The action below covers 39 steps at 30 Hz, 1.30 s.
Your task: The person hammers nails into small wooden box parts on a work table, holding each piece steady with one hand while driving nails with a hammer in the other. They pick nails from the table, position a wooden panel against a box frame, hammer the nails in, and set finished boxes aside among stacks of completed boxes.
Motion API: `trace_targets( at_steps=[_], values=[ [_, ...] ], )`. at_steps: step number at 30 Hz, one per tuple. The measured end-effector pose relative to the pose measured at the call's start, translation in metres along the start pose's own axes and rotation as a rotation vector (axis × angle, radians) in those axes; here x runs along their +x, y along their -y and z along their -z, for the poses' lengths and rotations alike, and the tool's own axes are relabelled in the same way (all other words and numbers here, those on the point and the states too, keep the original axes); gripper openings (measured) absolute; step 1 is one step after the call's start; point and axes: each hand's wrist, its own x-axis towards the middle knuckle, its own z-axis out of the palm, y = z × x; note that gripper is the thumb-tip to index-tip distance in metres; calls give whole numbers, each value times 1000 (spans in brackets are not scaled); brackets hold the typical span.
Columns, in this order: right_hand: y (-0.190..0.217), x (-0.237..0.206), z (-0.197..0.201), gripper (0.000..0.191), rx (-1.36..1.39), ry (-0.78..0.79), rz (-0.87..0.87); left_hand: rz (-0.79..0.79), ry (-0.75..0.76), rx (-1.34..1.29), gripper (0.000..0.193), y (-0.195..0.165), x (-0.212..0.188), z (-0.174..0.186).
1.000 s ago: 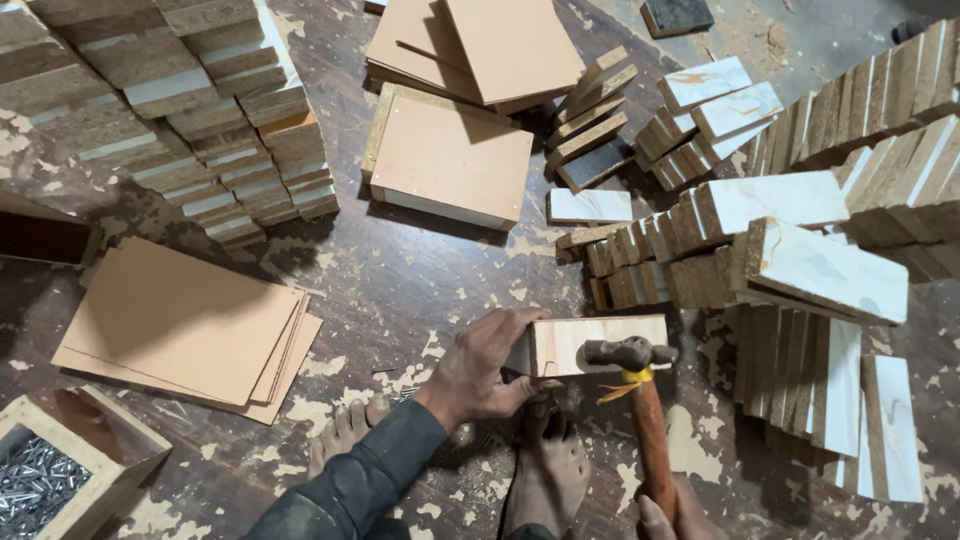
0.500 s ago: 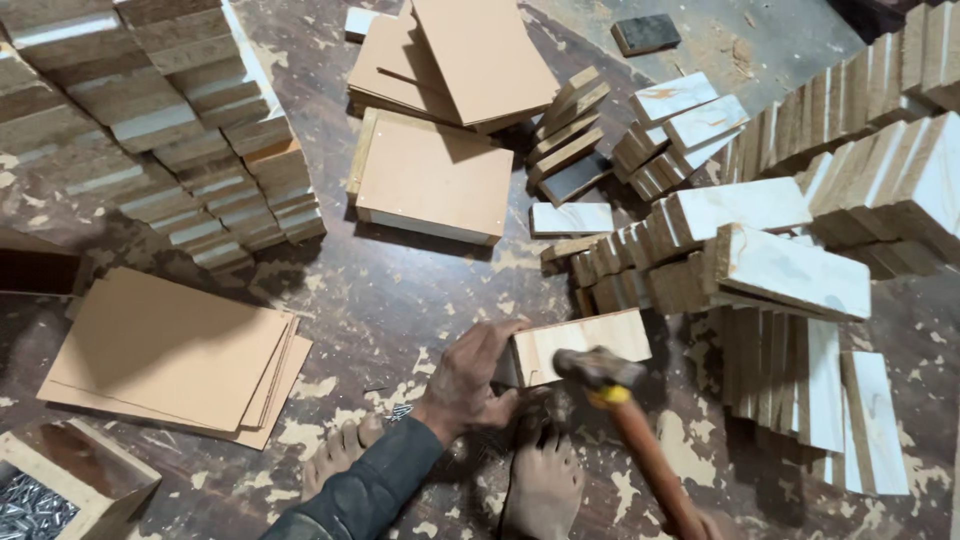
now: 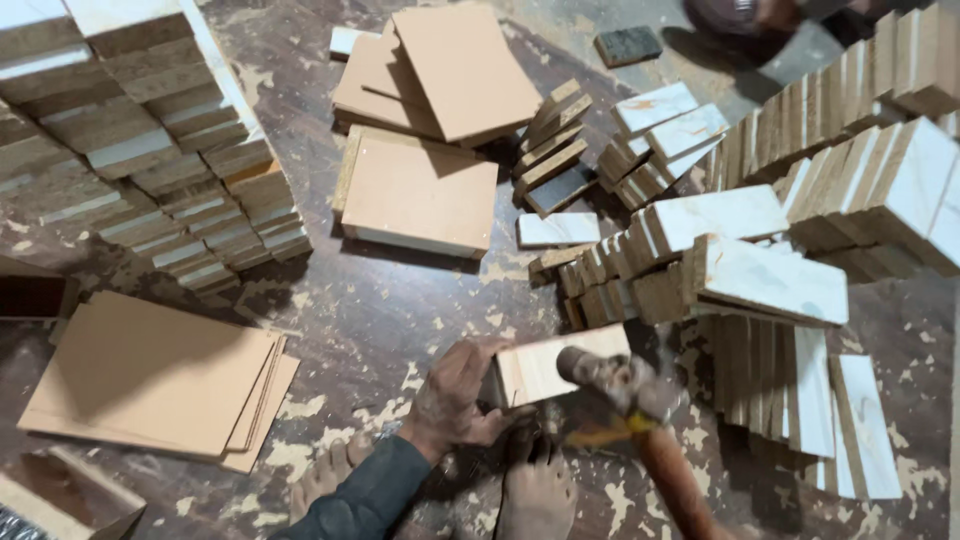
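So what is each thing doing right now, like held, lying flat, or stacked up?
Left hand: gripping the small board.
Small board: held on edge, tilted.
Hammer: raised beside the board, blurred.
Thin brown sheets: lying flat, stacked.
White-faced blocks: piled, many on edge.
Right hand: out of view.

There is only one view, from a camera on the person's head. It is looking steeply down at the floor (image 3: 380, 320), almost from straight above, and tilting a little forward, so the far things are appearing at the top of the frame. It is sitting quite near: the left hand (image 3: 455, 400) and the hammer (image 3: 625, 385) are filling the lower middle, and the person's own feet (image 3: 535, 495) are showing at the bottom edge. The stacks of boards (image 3: 160, 150) are reaching the upper left and right edges, cut by the frame. No second view is sharing this scene.
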Motion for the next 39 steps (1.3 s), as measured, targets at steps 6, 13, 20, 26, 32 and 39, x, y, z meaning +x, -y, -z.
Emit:
trace_targets(
  at_steps=[6, 13, 20, 26, 32, 39],
  values=[
    [19, 19, -43, 51, -16, 55, 131, 97, 44, 63, 75, 0, -8, -7],
    [-28, 6, -60, 52, 27, 21, 69, -35, -11, -10, 75, 1, -9, -7],
    [-25, -9, -42, 52, 21, 9, 31, -26, 10, 5, 68, 5, -12, -12],
    [-41, -25, -48, 53, 31, 11, 26, 1, 77, 3, 69, 6, -10, -14],
    [-43, -13, -26, 54, 6, 17, -6, -140, -59, 109, 77, 3, -8, -7],
    [-16, -30, -14, 55, 24, 35, 14, 14, 94, 189, 83, -6, -8, -13]
  ],
)
